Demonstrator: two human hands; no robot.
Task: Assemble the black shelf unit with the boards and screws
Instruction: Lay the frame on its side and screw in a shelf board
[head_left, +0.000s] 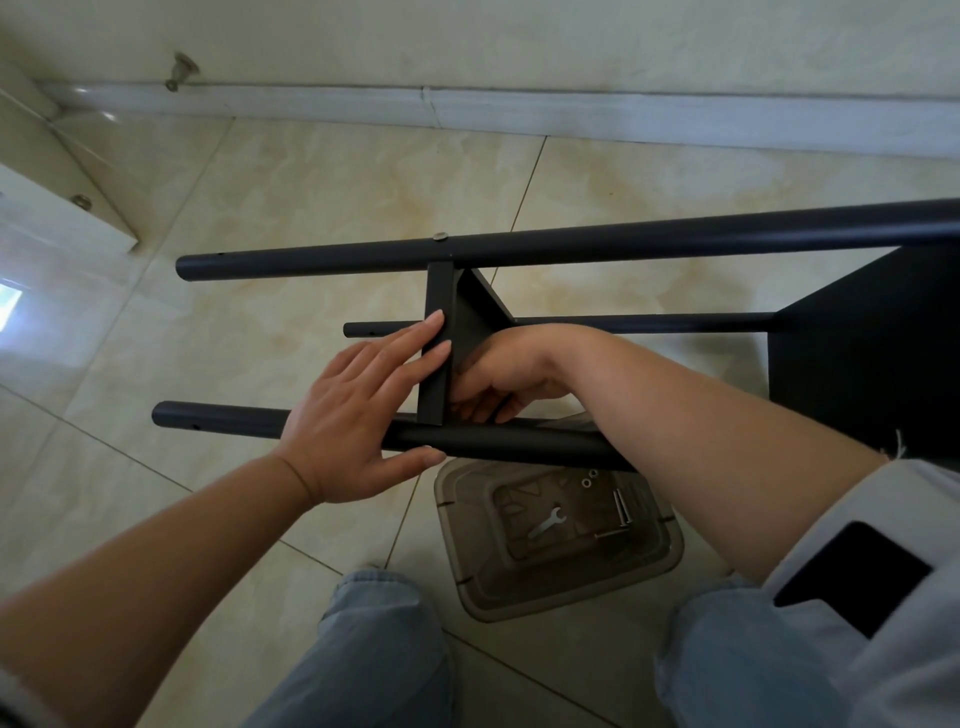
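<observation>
The black shelf unit lies on its side on the tiled floor, with three round black legs running left to right: a far leg (571, 244), a low back leg (649, 323) and a near leg (223, 418). A black board (439, 312) stands edge-on between the far and near legs. My left hand (358, 410) lies with straight fingers flat against the board's left face, thumb under the near leg. My right hand (511, 371) reaches behind the board just above the near leg, fingers curled; what they hold is hidden. A second black board (862, 353) sits at the right.
A brown plastic tray (649, 582) on the floor under the near leg holds a small wrench (545, 524), long bolts (621, 506) and washers (588, 478). A silver screw head (440, 237) sits on the far leg. The wall skirting (467, 106) runs beyond; my knees are below.
</observation>
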